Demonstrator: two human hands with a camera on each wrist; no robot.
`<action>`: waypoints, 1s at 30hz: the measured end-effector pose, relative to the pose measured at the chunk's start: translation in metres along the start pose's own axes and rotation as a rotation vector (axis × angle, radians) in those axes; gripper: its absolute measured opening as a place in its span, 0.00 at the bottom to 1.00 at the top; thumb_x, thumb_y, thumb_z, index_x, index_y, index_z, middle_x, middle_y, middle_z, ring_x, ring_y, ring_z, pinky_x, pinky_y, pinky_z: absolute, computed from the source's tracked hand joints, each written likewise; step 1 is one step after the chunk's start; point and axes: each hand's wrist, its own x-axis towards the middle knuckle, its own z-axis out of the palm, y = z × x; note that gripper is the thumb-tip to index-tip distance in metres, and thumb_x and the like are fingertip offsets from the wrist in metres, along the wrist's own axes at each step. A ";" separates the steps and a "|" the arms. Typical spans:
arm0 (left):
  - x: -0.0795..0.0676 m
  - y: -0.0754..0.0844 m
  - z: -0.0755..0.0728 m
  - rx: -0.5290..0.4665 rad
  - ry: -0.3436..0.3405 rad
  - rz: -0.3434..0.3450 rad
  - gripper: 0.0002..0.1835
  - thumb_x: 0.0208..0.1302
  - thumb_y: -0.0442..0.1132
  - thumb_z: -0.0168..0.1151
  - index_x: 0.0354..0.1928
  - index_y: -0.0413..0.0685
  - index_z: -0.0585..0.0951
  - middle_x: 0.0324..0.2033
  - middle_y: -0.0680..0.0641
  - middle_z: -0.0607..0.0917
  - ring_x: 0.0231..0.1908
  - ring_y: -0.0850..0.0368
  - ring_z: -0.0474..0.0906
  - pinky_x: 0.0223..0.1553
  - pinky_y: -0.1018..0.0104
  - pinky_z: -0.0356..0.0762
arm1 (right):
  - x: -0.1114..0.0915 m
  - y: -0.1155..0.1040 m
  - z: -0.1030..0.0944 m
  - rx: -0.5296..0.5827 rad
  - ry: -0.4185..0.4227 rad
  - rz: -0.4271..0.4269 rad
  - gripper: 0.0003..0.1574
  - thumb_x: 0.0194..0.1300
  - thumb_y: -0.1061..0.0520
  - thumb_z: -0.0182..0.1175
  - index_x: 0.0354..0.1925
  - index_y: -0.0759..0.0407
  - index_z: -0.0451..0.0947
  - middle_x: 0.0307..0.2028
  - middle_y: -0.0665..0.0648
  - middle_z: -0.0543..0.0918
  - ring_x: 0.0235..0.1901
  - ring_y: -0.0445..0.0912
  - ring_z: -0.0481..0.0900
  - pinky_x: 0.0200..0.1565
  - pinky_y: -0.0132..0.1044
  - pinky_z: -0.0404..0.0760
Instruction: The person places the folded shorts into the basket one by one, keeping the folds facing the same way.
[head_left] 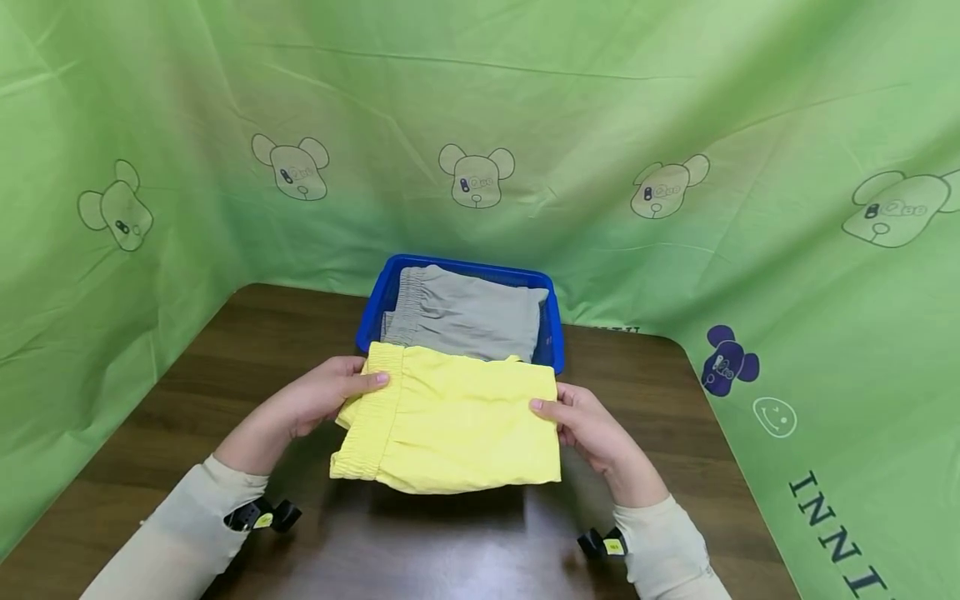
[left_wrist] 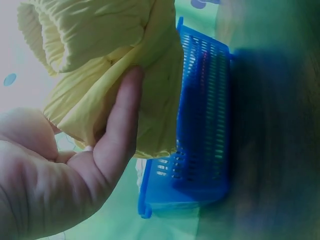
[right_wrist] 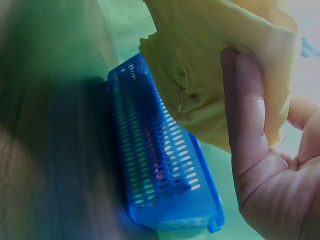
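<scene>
Both hands hold a folded pair of yellow shorts (head_left: pixel 465 425) up over the table, in front of a blue basket (head_left: pixel 558 333). My left hand (head_left: pixel 326 392) pinches the gathered elastic waistband end, thumb on top. At the opposite end, my right hand (head_left: pixel 592 421) grips the hem side with its thumb on the upper face. Both wrist views show fingers (left_wrist: pixel 122 115) spread under the folded cloth. Inside the basket lies a folded grey garment (head_left: pixel 472 312) with an elastic waistband, its near edge hidden behind the yellow cloth.
The basket has slotted walls and stands at the back of a dark wooden table (head_left: pixel 247 350). A green curtain (head_left: pixel 570 100) printed with bear heads hangs behind and along both sides. Black wrist cameras sit on both light sleeves (head_left: pixel 183 521).
</scene>
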 end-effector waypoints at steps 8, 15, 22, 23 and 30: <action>-0.006 0.013 0.004 0.020 0.014 0.004 0.28 0.78 0.47 0.55 0.66 0.29 0.69 0.39 0.42 0.89 0.35 0.50 0.89 0.38 0.56 0.88 | -0.005 -0.009 -0.001 -0.004 -0.002 -0.007 0.21 0.76 0.56 0.58 0.57 0.71 0.72 0.42 0.56 0.91 0.38 0.50 0.91 0.39 0.49 0.88; -0.008 0.025 0.005 0.026 0.026 0.014 0.26 0.79 0.46 0.54 0.65 0.30 0.69 0.40 0.42 0.89 0.36 0.50 0.89 0.39 0.55 0.88 | -0.009 -0.018 -0.001 -0.019 0.010 -0.024 0.19 0.76 0.56 0.58 0.56 0.69 0.73 0.41 0.56 0.91 0.37 0.49 0.91 0.38 0.48 0.88; -0.006 0.031 0.004 0.043 0.036 0.037 0.27 0.79 0.48 0.54 0.65 0.30 0.69 0.40 0.43 0.88 0.35 0.52 0.89 0.37 0.57 0.87 | -0.009 -0.027 -0.002 -0.028 0.037 -0.032 0.19 0.76 0.55 0.58 0.56 0.68 0.73 0.41 0.55 0.91 0.36 0.49 0.91 0.38 0.48 0.88; -0.005 0.031 0.004 0.047 0.040 0.038 0.27 0.79 0.48 0.54 0.65 0.31 0.69 0.40 0.43 0.88 0.35 0.52 0.88 0.37 0.57 0.87 | -0.009 -0.028 -0.003 -0.029 0.044 -0.032 0.19 0.76 0.56 0.58 0.56 0.68 0.73 0.41 0.55 0.91 0.36 0.49 0.91 0.38 0.48 0.88; -0.001 0.038 0.003 0.077 0.073 0.051 0.27 0.79 0.50 0.53 0.67 0.34 0.69 0.41 0.43 0.88 0.36 0.52 0.88 0.38 0.56 0.87 | -0.006 -0.036 -0.003 -0.043 0.085 -0.039 0.19 0.76 0.55 0.59 0.56 0.68 0.73 0.39 0.54 0.91 0.35 0.48 0.91 0.37 0.46 0.88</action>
